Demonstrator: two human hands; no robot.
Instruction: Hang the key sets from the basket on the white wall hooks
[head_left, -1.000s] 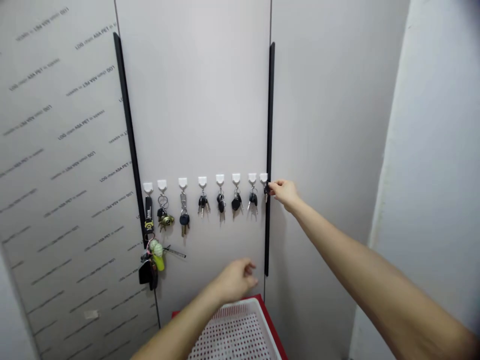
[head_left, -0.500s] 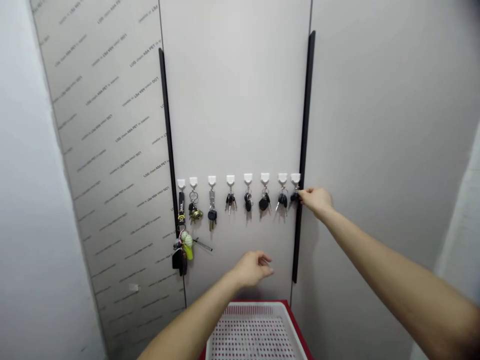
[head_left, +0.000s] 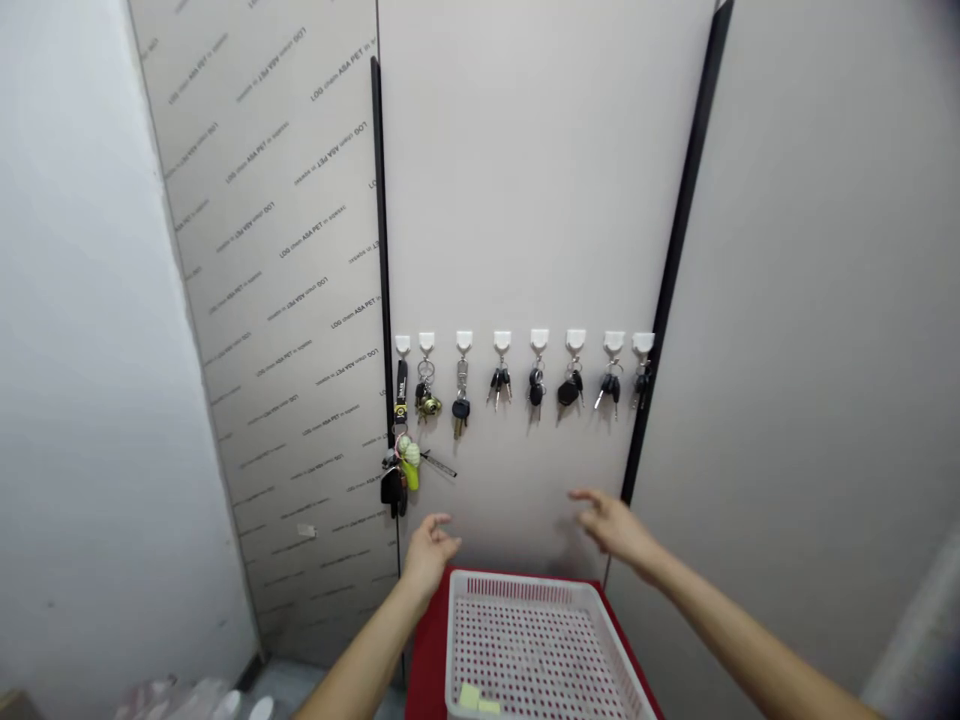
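Note:
Several white hooks run in a row across the light cabinet door, each with keys hanging from it. At the far right end, a dark key bunch (head_left: pixel 641 385) hangs from the last white hook (head_left: pixel 643 343). My right hand (head_left: pixel 611 522) is below that end of the row, fingers apart and holding nothing. Lower left, my left hand (head_left: pixel 430 555) is held in the air with fingers loosely apart and nothing in them. Above it hangs a large bunch with a black strap (head_left: pixel 401 385), pale round charms and a yellow-green tag (head_left: pixel 410 474). Beside that hangs a bunch with a brass-coloured piece (head_left: pixel 430 405).
A white perforated basket (head_left: pixel 456 640) stands on a red surface (head_left: pixel 427 655) below the hooks, with pale yellow paper slips (head_left: pixel 470 696) in its near left corner. Long black handles (head_left: pixel 381 200) edge the door. White items lie on the floor at lower left.
My right hand has let go of the rightmost key bunch and come down and left. My left hand has moved left. The view has tilted downward, showing more of the basket.

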